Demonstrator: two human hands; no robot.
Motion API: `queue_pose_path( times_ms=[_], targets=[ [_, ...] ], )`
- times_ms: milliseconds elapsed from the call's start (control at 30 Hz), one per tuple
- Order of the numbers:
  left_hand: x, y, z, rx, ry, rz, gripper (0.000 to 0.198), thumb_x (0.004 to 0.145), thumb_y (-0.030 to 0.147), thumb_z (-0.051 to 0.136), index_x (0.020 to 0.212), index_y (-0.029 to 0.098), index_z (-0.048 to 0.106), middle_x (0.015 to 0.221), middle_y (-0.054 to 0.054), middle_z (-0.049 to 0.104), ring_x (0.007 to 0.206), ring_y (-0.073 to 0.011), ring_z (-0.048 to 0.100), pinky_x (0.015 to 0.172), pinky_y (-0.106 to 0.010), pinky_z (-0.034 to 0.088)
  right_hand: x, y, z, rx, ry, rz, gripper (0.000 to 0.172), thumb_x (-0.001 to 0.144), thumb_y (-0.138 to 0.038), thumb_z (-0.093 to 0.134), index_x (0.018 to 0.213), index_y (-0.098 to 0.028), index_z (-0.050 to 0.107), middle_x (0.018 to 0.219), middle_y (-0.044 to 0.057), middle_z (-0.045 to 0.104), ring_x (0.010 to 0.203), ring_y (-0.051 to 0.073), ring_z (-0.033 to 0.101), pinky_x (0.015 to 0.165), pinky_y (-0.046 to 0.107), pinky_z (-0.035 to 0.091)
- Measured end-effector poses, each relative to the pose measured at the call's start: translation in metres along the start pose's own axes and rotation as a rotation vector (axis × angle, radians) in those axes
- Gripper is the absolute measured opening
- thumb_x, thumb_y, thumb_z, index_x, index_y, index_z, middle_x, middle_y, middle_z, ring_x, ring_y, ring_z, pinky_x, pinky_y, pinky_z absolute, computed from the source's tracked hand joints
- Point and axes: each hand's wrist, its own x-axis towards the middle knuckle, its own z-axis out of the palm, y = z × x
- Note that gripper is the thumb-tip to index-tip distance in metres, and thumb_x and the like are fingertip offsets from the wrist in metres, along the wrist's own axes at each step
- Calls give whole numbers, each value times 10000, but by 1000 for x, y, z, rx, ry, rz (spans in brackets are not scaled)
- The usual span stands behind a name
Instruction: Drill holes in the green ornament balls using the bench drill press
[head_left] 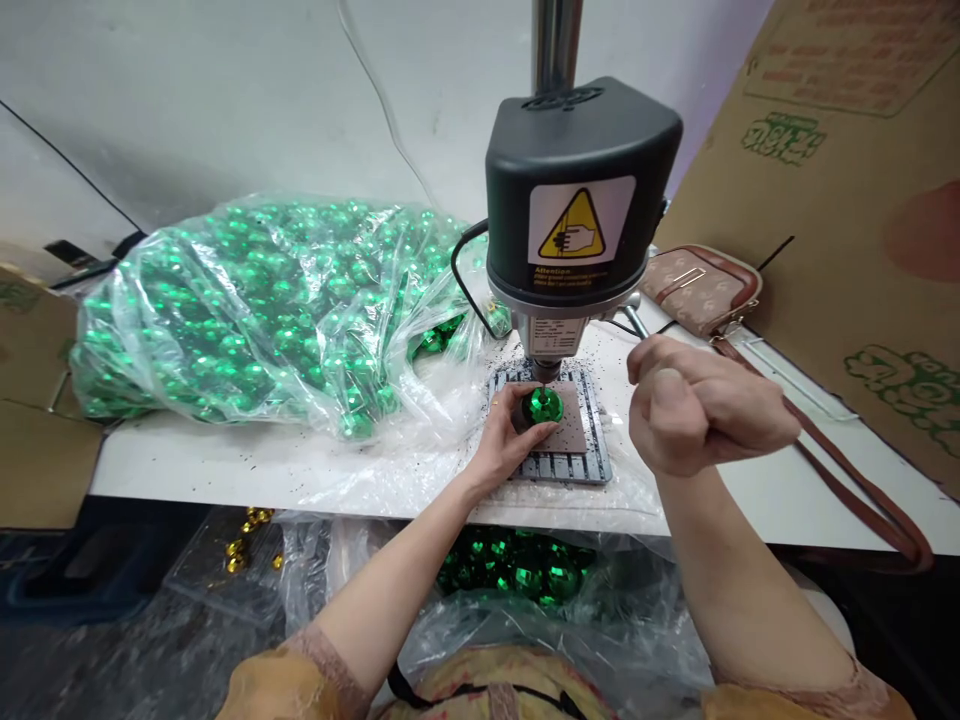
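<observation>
A shiny green mirror-tiled ball sits on a flat board on the slotted metal base of a bench drill press. My left hand is closed around the ball's left side, thumb in front and fingers behind. Right above the ball is the drill chuck, its bit meeting the ball's top. My right hand is wrapped in a fist round the drill's feed lever, most of which the fist hides.
A large clear plastic bag of green balls lies left of the drill. Below the table edge, another bag holds more green balls. A patterned purse and cardboard stand right. Dark shavings surround the base.
</observation>
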Motion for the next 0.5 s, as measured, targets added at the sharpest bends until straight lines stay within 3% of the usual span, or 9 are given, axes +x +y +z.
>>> queue_pose_path(
  times_ms=[67, 167, 200, 300, 400, 433, 500],
  targets=[
    [0, 0, 0, -12, 3, 0, 466, 846, 429, 779, 1219, 238, 575, 1231, -82, 603, 1198, -258, 552, 1052, -427, 427, 3, -4, 3, 5, 17, 24, 477, 792, -47, 565, 538, -177, 182, 477, -65, 281, 397, 37, 314, 420, 263, 322],
    [3, 0, 1, -28, 13, -20, 482, 829, 423, 794, 1216, 236, 577, 1239, -82, 601, 1201, -257, 561, 1069, -435, 426, 22, -9, 14, 3, 114, 183, 494, 844, -85, 563, 554, -174, 173, 477, -63, 258, 403, 27, 276, 411, 244, 268],
    [4, 1, 2, -35, 21, -35, 490, 822, 422, 800, 1215, 234, 577, 1233, -82, 605, 1190, -257, 573, 1062, -436, 436, 31, -10, 18, 10, 136, 288, 496, 854, -106, 570, 536, -178, 197, 467, -63, 259, 402, 31, 288, 411, 249, 253],
    [0, 8, 4, -4, 115, -78, 473, 805, 427, 809, 1169, 227, 584, 1163, -80, 631, 1112, -254, 617, 989, -430, 488, 57, -11, 28, 25, 215, 374, 465, 833, -133, 618, 483, -203, 321, 395, -73, 294, 359, 54, 290, 389, 288, 224],
    [-28, 18, 2, 170, 254, 0, 467, 776, 432, 827, 1122, 232, 584, 1069, -74, 652, 1025, -256, 649, 904, -424, 523, 71, -10, 30, 14, 169, 464, 432, 850, -159, 607, 486, -212, 381, 400, -68, 349, 355, 57, 312, 387, 288, 237],
    [-43, 21, 0, 225, 241, 77, 477, 764, 424, 835, 1124, 238, 583, 1048, -73, 660, 1003, -256, 658, 877, -418, 531, 72, -10, 29, 12, 155, 477, 433, 856, -165, 601, 490, -214, 373, 405, -69, 351, 359, 52, 318, 393, 281, 247],
    [-81, 24, -5, 309, 95, 293, 499, 755, 403, 841, 1155, 251, 584, 1023, -78, 682, 955, -252, 678, 819, -397, 544, 72, -11, 27, 21, 149, 456, 439, 857, -164, 593, 495, -218, 351, 405, -73, 347, 361, 44, 314, 401, 273, 252]
  ],
)
